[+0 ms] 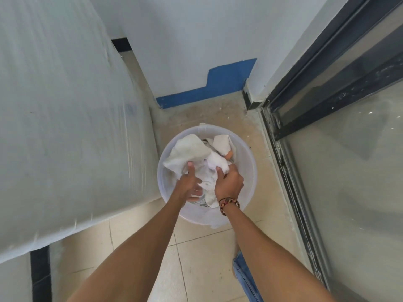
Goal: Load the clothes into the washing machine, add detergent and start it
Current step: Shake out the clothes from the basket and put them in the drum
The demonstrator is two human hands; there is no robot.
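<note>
Head view: left hand and right hand both curled into white clothes inside bucket on floor; loose bundle, so trailing pieces likely drop on lift.

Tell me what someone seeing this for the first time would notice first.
Both hands plunged into a white bucket on the tiled floor, mid-frame: the left hand and right hand each grip the white clothes heaped inside. Next, the big plastic-wrapped bulk filling the left, and the dark-framed glass door on the right.
</note>
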